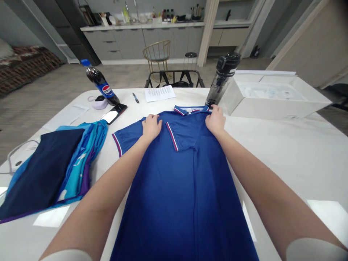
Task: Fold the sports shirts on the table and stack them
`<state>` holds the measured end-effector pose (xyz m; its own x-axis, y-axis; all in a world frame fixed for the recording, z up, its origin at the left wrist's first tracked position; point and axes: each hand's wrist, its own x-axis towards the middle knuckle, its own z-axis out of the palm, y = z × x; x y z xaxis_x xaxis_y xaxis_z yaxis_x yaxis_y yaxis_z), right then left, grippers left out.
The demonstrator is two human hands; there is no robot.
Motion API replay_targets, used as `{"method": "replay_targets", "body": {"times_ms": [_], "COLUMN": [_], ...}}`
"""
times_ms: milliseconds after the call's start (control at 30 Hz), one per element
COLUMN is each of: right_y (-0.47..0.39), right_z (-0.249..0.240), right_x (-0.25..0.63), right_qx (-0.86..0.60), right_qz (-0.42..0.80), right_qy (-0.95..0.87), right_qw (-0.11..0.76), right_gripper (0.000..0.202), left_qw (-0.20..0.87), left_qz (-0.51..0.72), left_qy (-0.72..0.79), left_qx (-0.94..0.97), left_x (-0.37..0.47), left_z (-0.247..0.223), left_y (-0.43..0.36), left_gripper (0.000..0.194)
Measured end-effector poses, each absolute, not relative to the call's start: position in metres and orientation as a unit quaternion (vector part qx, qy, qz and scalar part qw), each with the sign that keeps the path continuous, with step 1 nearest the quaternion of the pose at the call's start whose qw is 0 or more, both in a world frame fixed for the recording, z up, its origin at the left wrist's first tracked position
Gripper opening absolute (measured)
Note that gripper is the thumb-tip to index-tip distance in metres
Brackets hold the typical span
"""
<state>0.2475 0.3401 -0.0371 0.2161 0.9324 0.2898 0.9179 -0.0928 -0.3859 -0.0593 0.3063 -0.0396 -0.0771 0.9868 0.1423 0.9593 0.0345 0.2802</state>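
Note:
A blue polo shirt (171,188) lies spread on the white table, its striped collar at the far end. One sleeve is folded inward over the body; the other sticks out to the left. At the left shoulder, my left hand (151,127) has its fingers closed on the fabric. My right hand (216,119) pinches the shirt at the right shoulder, beside the collar and near the base of a dark bottle.
Folded clothes (46,166) are stacked at the left. Behind them are a phone (115,113), a cola bottle (102,85), a pen (135,98) and a paper (160,93). A clear black-lidded bottle (221,79) and a white box (285,108) stand at the back right.

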Motion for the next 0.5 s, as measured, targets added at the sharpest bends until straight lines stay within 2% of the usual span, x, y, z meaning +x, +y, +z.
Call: {"method": "replay_targets", "body": {"times_ms": [67, 167, 233, 400, 500], "right_y": [0.332, 0.33, 0.333, 0.341, 0.343], "right_z": [-0.033, -0.029, -0.029, -0.03, -0.031], "right_x": [0.22, 0.162, 0.119, 0.027, -0.004], "right_qx": [-0.679, -0.541, -0.481, -0.501, -0.508], "right_qz": [0.0, 0.093, 0.155, 0.18, 0.146], "right_qy": [-0.686, -0.801, -0.834, -0.836, -0.844], "right_qw": [0.261, 0.238, 0.221, 0.133, 0.093], "right_gripper": [0.043, 0.032, 0.033, 0.053, 0.055], "left_qw": [0.0, -0.016, -0.015, 0.006, 0.056], "left_qz": [0.12, 0.057, 0.016, -0.033, 0.011], "left_qy": [0.732, 0.763, 0.781, 0.795, 0.795], "left_qx": [0.67, 0.643, 0.624, 0.606, 0.604], "left_x": [-0.094, -0.147, -0.176, -0.221, -0.235], "left_z": [-0.04, -0.036, -0.032, -0.018, -0.008], "left_y": [0.296, 0.28, 0.269, 0.244, 0.233], "left_gripper": [0.042, 0.047, 0.047, 0.039, 0.029]}}
